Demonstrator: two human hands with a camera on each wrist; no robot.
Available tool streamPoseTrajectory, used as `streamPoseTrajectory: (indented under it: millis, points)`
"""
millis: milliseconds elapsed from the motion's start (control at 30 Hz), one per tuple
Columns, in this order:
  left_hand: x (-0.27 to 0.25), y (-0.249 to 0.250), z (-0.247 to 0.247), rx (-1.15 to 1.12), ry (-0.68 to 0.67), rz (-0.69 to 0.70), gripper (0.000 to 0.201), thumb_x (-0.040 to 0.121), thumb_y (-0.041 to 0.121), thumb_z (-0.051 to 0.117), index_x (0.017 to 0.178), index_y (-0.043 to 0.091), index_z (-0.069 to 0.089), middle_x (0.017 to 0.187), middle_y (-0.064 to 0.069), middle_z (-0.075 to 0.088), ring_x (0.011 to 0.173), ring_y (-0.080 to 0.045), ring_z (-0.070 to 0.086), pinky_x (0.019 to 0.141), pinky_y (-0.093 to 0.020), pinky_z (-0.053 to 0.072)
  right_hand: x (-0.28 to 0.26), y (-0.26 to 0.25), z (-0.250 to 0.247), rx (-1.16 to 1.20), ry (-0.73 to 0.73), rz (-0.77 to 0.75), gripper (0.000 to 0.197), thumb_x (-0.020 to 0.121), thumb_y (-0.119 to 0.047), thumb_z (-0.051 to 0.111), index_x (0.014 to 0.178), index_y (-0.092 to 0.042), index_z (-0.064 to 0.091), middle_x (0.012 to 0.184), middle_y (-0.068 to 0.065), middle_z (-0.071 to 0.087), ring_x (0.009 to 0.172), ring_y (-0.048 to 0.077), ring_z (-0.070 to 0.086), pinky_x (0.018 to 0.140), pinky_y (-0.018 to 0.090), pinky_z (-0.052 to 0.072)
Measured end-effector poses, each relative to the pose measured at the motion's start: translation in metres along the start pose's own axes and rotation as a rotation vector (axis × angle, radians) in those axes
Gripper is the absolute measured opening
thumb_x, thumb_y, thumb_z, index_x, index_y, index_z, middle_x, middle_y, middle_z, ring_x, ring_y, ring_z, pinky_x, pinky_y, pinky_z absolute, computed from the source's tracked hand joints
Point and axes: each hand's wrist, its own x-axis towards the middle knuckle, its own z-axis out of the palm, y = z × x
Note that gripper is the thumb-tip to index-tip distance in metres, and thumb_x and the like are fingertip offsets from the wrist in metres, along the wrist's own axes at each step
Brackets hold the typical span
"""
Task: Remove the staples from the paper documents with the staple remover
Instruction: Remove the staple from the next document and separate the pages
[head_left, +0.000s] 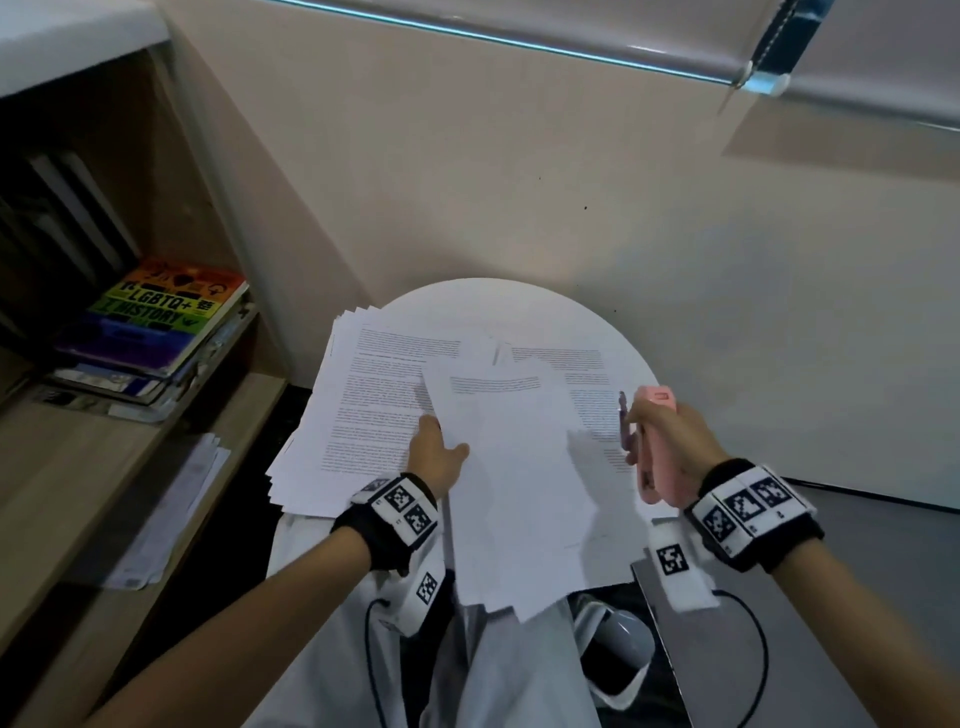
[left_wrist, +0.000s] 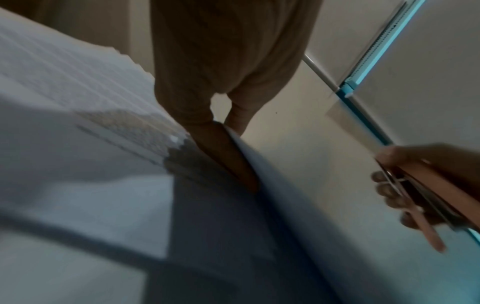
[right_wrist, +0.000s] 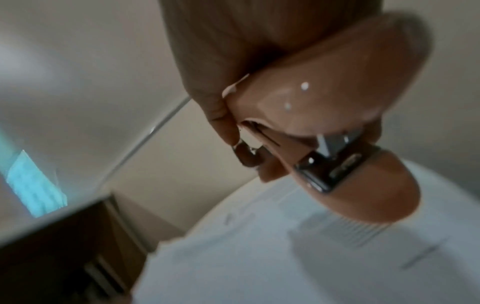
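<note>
My left hand (head_left: 436, 452) pinches the left edge of a white paper document (head_left: 519, 467), thumb on top and fingers underneath, lifting it over the round white table (head_left: 519, 301). In the left wrist view the fingers (left_wrist: 221, 148) clamp the sheet edge (left_wrist: 259, 174). My right hand (head_left: 662, 441) grips a pink staple remover (head_left: 652, 410) just right of the document, metal end pointing away from me. The right wrist view shows the pink staple remover (right_wrist: 337, 115) close up, with its metal part (right_wrist: 335, 162) above the papers. No staple is visible.
A fanned stack of printed pages (head_left: 363, 395) covers the table's left half and overhangs its edge. A wooden bookshelf (head_left: 93, 467) with colourful books (head_left: 156, 322) stands to the left. A grey flat surface (head_left: 857, 571) lies to the right, the wall close behind.
</note>
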Motion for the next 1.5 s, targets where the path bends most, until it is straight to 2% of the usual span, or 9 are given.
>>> streamPoseTrajectory:
  millis: [133,267,567,767,933,1033,1167,1267,1500]
  points:
    - [-0.008,-0.006,0.020,-0.040,-0.110,-0.057,0.042,0.086,0.001,0.063,0.122,-0.002,0.041,0.127,-0.018,0.054,0.114,-0.032,0.056,0.095,-0.046,0.049,0.006,0.009,0.027,-0.224,-0.234,0.055,0.028,0.075,-0.007,0.056,0.101,-0.001,0.048,0.072,0.014,0.065,0.056,0.025,0.059,0.060,0.032,0.050]
    - [-0.006,-0.006,0.019,-0.013,-0.178,-0.078,0.044,0.075,-0.003,0.072,0.107,0.007,0.044,0.119,-0.018,0.059,0.108,-0.033,0.060,0.087,-0.051,0.053,0.006,0.040,0.053,-0.381,-0.223,0.042,0.022,0.089,-0.014,0.054,0.108,-0.007,0.045,0.084,0.012,0.062,0.060,0.023,0.057,0.057,0.027,0.047]
    - [0.049,0.038,0.027,0.131,0.000,0.112,0.051,0.068,0.008,0.083,0.109,-0.004,0.056,0.112,-0.018,0.062,0.100,-0.028,0.059,0.076,-0.027,0.046,-0.010,0.054,0.061,-0.289,-0.240,-0.080,0.023,0.091,-0.024,0.061,0.098,-0.010,0.044,0.071,0.006,0.057,0.042,0.006,0.046,0.039,0.013,0.037]
    - [0.071,0.027,0.030,0.226,-0.019,0.160,0.043,0.076,0.022,0.078,0.106,-0.006,0.064,0.110,-0.018,0.066,0.103,-0.030,0.061,0.082,-0.033,0.049,-0.002,0.061,0.060,-0.322,-0.236,-0.073,0.021,0.092,-0.022,0.057,0.099,-0.009,0.043,0.076,0.007,0.058,0.052,0.015,0.048,0.042,0.014,0.039]
    - [0.071,0.029,0.023,0.158,-0.116,0.148,0.034,0.079,0.007,0.072,0.111,-0.001,0.066,0.112,-0.019,0.067,0.105,-0.032,0.063,0.091,-0.041,0.052,0.010,0.050,0.061,-0.314,-0.232,-0.052,0.025,0.092,-0.028,0.054,0.113,-0.014,0.049,0.086,0.005,0.063,0.066,0.017,0.060,0.055,0.030,0.051]
    - [0.068,0.028,0.029,0.172,-0.102,0.147,0.038,0.077,0.010,0.074,0.114,0.001,0.066,0.113,-0.017,0.067,0.104,-0.031,0.064,0.092,-0.043,0.052,0.020,0.042,0.073,-0.383,-0.181,-0.114,0.031,0.093,-0.031,0.053,0.119,-0.016,0.047,0.095,0.007,0.064,0.067,0.012,0.061,0.049,0.022,0.047]
    - [0.064,0.029,0.036,0.337,-0.121,0.256,0.039,0.077,0.006,0.072,0.114,0.000,0.063,0.112,-0.019,0.065,0.103,-0.032,0.061,0.085,-0.032,0.050,0.034,0.041,0.092,-0.503,-0.175,-0.136,0.040,0.094,-0.036,0.051,0.121,-0.008,0.040,0.112,0.017,0.061,0.089,0.030,0.062,0.060,0.028,0.044]
    - [0.066,0.027,0.028,0.506,-0.164,0.384,0.058,0.071,0.006,0.077,0.123,0.011,0.051,0.115,-0.016,0.058,0.106,-0.032,0.055,0.087,-0.040,0.048,0.038,0.042,0.098,-0.581,-0.141,-0.124,0.045,0.095,-0.038,0.049,0.124,-0.005,0.037,0.115,0.020,0.057,0.099,0.035,0.060,0.071,0.035,0.045]
    - [0.066,0.027,0.013,0.900,-0.244,0.385,0.070,0.069,0.035,0.080,0.131,0.029,0.049,0.128,-0.001,0.039,0.117,-0.025,0.036,0.089,-0.039,0.040,0.044,0.039,0.114,-0.715,-0.066,-0.090,0.047,0.096,-0.027,0.048,0.133,-0.004,0.031,0.125,0.025,0.051,0.107,0.041,0.056,0.084,0.044,0.046]
